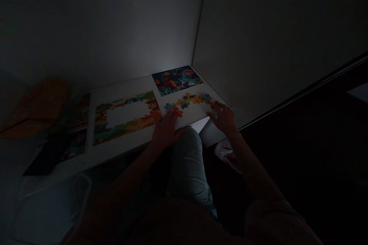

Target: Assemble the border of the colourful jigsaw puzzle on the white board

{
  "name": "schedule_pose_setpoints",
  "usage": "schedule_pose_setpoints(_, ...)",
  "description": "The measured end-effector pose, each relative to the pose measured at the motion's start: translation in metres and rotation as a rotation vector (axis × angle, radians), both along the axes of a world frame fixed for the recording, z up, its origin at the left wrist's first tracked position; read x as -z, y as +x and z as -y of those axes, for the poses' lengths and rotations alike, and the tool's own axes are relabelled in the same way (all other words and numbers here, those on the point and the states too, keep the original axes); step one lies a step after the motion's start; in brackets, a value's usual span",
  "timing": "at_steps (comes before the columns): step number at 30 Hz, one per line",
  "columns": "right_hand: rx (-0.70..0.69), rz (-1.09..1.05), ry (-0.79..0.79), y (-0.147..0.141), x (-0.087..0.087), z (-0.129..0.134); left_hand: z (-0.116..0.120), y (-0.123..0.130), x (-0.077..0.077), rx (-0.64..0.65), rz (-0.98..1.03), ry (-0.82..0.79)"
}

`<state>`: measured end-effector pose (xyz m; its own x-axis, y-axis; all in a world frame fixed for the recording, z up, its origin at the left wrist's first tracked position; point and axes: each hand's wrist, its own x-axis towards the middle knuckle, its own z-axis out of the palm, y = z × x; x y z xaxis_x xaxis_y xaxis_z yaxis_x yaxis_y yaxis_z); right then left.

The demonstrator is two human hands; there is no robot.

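Movement of the right hand (222, 118) is bounded on the far side by a white wall (258, 46), and the way left is crossed by loose jigsaw pieces (186, 101) and a part-built puzzle border (126, 102)

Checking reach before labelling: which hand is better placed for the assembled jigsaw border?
Left, probably. The left hand rests right beside the jigsaw border, at the closer end of the loose jigsaw pieces. The right hand is at their other end, farther from the border.
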<state>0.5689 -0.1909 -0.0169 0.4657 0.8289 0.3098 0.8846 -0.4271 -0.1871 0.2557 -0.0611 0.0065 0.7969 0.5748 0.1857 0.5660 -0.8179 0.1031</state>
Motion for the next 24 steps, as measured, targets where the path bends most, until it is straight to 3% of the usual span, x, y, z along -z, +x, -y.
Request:
schedule_pose_setpoints(5,-0.027,0.014,0.050,0.004,0.003,-0.015,0.002,-0.002,0.001,-0.031,0.062,-0.025)
schedule_pose_setpoints(9,-0.170,0.002,0.043,0.012,0.005,-0.040,-0.001,-0.003,0.002,0.047,0.058,-0.049)
schedule_pose_setpoints(13,-0.155,-0.029,0.050,0.022,0.005,-0.066,-0.007,0.003,0.001,0.107,0.022,-0.053)
schedule_pose_setpoints(18,-0.054,-0.065,0.036,0.029,0.008,-0.089,-0.023,0.036,0.000,0.135,0.010,-0.051)
schedule_pose_setpoints(24,-0.040,-0.078,0.146,0.027,0.009,-0.090,-0.053,0.080,0.000,0.174,0.064,-0.069)
